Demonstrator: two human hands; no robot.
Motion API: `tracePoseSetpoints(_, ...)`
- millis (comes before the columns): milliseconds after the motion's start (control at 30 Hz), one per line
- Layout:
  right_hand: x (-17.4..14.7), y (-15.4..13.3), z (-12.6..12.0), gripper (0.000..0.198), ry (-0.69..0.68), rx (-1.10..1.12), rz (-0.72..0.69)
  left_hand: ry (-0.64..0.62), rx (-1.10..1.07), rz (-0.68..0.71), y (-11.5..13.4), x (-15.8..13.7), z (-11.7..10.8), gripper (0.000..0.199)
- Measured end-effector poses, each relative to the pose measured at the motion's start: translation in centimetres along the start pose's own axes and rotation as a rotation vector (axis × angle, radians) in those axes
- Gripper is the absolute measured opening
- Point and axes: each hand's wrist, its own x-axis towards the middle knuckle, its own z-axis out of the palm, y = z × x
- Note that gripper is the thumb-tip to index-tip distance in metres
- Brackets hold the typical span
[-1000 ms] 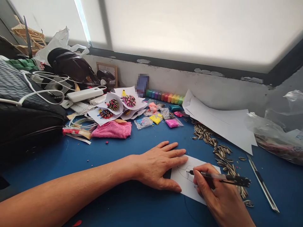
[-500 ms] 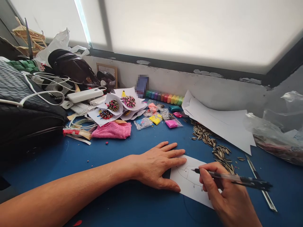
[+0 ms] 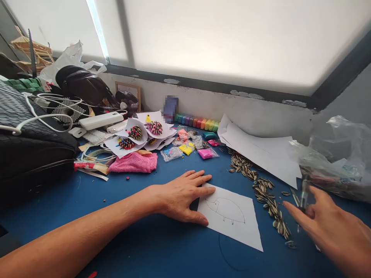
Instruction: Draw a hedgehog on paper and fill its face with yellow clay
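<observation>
My left hand [image 3: 185,199] lies flat with its fingers spread, its fingertips and thumb on the left edge of a white paper sheet [image 3: 249,239]. On the sheet is a line drawing [image 3: 227,210] of an animal with a pointed snout, a dot eye, a rounded back and short legs. At the right my right hand [image 3: 321,220] is off the paper, thumb and index finger stretched apart. A dark pen [image 3: 303,195], smeared by motion, stands roughly upright in the gap between them. Whether it still touches the fingers I cannot tell. The craft knife beside it is mostly hidden.
Sunflower seeds [image 3: 266,193] lie in a strip right of the sheet. Behind are blank papers [image 3: 261,146], small bags of coloured clay [image 3: 187,148], a pink cloth [image 3: 133,162] and seed-covered clay figures [image 3: 155,127]. A black bag [image 3: 34,154] stands left, a plastic bag [image 3: 339,150] right.
My right hand has moved right, away from the drawing, and its thumb and index finger have spread. The pen has swung from lying across the hand to nearly upright. My left hand stays on the sheet.
</observation>
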Motion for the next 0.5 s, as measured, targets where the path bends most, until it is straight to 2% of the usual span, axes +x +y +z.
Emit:
tracePoseSetpoints(100,0.43,0.03,-0.19,0.040,-0.299,-0.028,0.077,-0.013,0.004,-0.004,0.01,-0.01,-0.04,0.082)
tracePoseSetpoints(133,0.46,-0.02,-0.22,0.035,-0.332,-0.046,0.082,-0.015,0.008,-0.004,0.00,0.00,-0.03,0.082)
tracePoseSetpoints(300,0.39,0.04,0.09,0.020,-0.346,-0.093,0.066,-0.016,0.016,0.001,-0.07,0.02,-0.02,0.082)
tracePoseSetpoints(500,0.60,-0.28,0.45,0.030,-0.384,-0.151,0.051,0.007,-0.002,0.017,-0.12,-0.02,0.04,0.082)
